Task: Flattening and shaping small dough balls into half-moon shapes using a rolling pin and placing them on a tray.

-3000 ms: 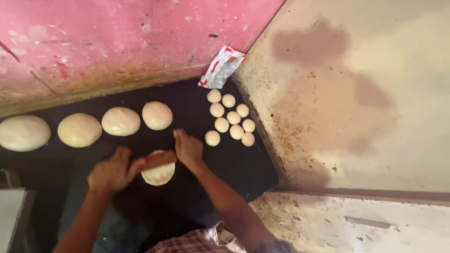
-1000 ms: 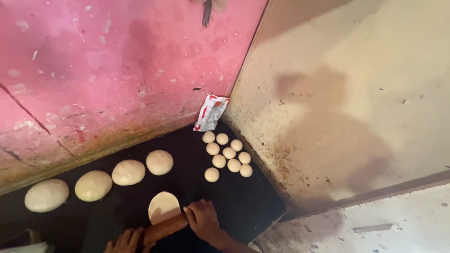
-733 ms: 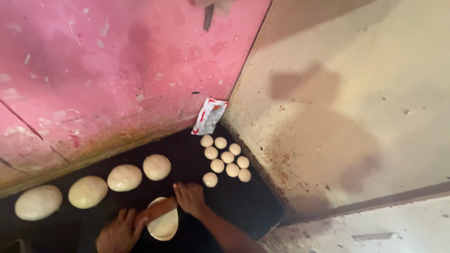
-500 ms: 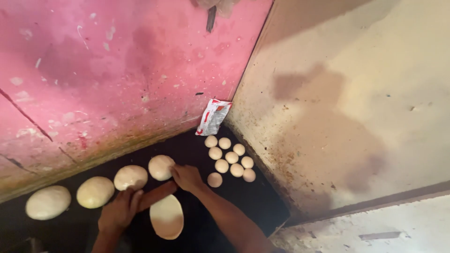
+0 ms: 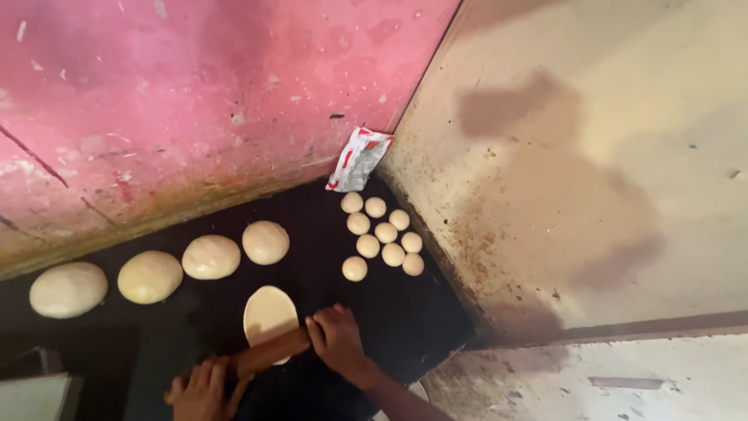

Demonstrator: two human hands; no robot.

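A wooden rolling pin point(image 5: 269, 355) is lying across the near end of an oval flattened dough point(image 5: 269, 313) on the black counter point(image 5: 436, 320). Your right hand point(image 5: 336, 341) is pressing on the pin's right end, fingers curled over it; your left hand point(image 5: 201, 390) is gripping the left end. Four rolled discs point(image 5: 210, 256) are lying beyond, small dough balls point(image 5: 382, 232) near the corner.

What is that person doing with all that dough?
A person is pressing a wooden rolling pin over an oval piece of dough on a dark counter, with the left hand and right hand on its ends. Four flattened rounds lie in a row beside it, and small dough balls sit near a packet in the corner.
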